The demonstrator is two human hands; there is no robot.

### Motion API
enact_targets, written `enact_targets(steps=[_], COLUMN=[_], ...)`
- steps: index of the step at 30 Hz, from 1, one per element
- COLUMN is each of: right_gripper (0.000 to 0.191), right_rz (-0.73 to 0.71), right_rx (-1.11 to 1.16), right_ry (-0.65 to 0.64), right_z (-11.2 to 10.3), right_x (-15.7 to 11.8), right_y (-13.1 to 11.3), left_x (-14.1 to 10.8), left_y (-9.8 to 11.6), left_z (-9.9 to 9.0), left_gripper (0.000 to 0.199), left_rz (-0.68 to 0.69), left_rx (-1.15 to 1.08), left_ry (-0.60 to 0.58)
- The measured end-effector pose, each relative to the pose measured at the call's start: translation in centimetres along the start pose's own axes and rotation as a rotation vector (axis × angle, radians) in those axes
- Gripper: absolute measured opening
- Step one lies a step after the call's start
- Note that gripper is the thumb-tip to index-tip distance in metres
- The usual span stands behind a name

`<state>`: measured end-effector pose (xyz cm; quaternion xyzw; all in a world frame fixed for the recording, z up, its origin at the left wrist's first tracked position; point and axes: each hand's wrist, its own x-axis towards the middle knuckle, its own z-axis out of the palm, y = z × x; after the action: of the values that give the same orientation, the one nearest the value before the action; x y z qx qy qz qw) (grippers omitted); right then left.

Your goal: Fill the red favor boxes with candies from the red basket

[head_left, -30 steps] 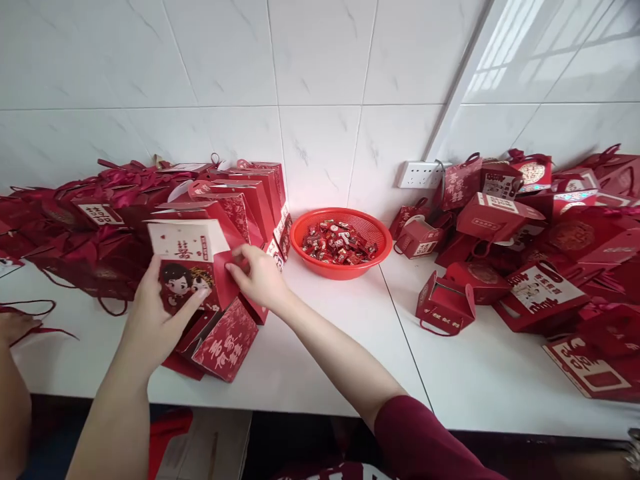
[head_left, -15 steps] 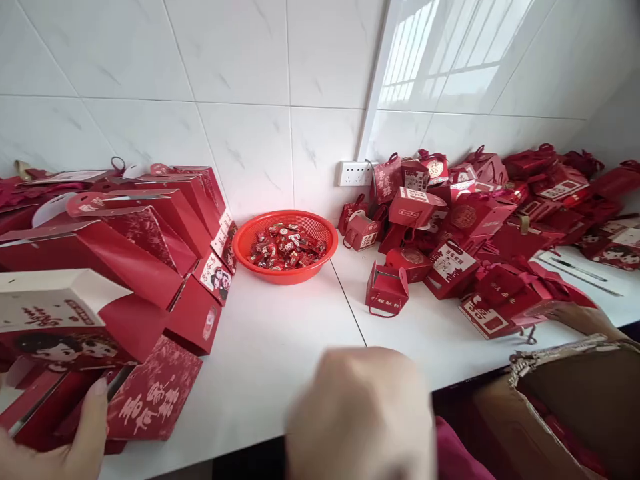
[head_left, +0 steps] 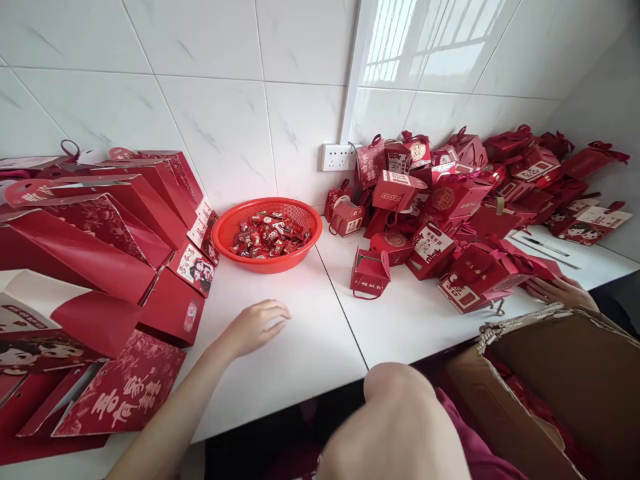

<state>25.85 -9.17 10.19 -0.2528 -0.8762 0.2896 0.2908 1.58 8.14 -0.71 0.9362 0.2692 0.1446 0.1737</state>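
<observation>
My left hand is over the white counter, just in front of the red plastic basket. Its fingers are loosely stretched, thumb apart, and nothing shows in them. Wrapped candies in red wrappers lie in the basket. Low and very close to the camera, my right hand appears as a blurred, rounded shape; its fingers are hidden. To the left of my left arm stand nested rows of open red gift boxes. A small open red box with a cord handle stands alone right of the counter seam.
Closed red gift boxes are piled along the wall on the right. A torn-edged cardboard carton with red items inside is at the lower right. Another person's hand rests beside the pile. A pen lies near it.
My left hand has left the open boxes and moved right, over the counter before the basket. My right hand has shifted slightly right and lower. The view has turned a little rightward.
</observation>
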Motion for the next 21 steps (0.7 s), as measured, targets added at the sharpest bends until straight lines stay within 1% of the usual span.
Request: enact_targets(steps=[2,3,4,5,6,7,8,9,10,11,12,14,16,18,21], right_gripper=[0.025,0.026,0.028,0.030,0.031,0.035,0.042,0.053,0.064,0.072,0.076,0.078,0.074,0.064,0.045], right_rz=[-0.073,-0.088,-0.062,-0.006,0.165,0.386,0.617,0.829,1.025,1.185,1.278,1.318,1.283,1.199,1.040], right_rx=[-0.071,-0.109,-0.144,-0.175,-0.265,-0.383,-0.494,-0.573,-0.597,-0.536,-0.424,-0.345,-0.302,-0.266,-0.198], right_ry=[0.067,0.119,0.184,0.255,0.427,0.640,0.799,0.875,0.920,0.926,0.910,0.903,0.910,0.918,0.927], right_z=[-1.3,-2.0,-2.9,-3.8,-4.6,-5.4,-6.1,-6.5,-6.8,-6.9,-6.8,-6.2,-5.6,-5.1,-4.6], right_x=[1.4,2.1,2.7,3.1,3.2,3.0,2.5,1.9,1.2,0.4,-0.4,-1.5,-2.1,-2.0,-1.3], right_y=[0.9,1.8,3.0,4.7,6.7,8.9,11.2,13.6,15.8,17.8,19.4,21.8,23.0,23.4,23.2], left_x=[1.0,1.2,1.2,1.2,1.0,0.8,0.6,0.4,0.2,0.1,0.0,-0.1,-0.1,0.0,0.1], left_y=[-2.2,-3.1,-3.9,-4.6,-5.1,-5.5,-5.8,-6.0,-6.1,-6.1,-6.0,-5.9,-5.7,-5.5,-5.5], left_z=[1.3,2.0,2.8,3.5,4.1,4.7,5.1,5.5,5.7,5.8,5.9,5.8,5.6,5.4,5.1], left_gripper=[0.026,0.030,0.036,0.042,0.046,0.049,0.051,0.051,0.051,0.051,0.051,0.051,0.050,0.050,0.046], left_rz=[-0.073,-0.103,-0.136,-0.167,-0.196,-0.218,-0.231,-0.236,-0.234,-0.232,-0.234,-0.248,-0.262,-0.265,-0.263], left_rx=[0.002,0.007,0.012,0.020,0.031,0.043,0.055,0.065,0.071,0.075,0.078,0.083,0.084,0.074,0.031], left_ry=[0.024,0.039,0.053,0.053,0.048,0.040,0.033,0.031,0.033,0.040,0.048,0.051,0.049,0.046,0.069])
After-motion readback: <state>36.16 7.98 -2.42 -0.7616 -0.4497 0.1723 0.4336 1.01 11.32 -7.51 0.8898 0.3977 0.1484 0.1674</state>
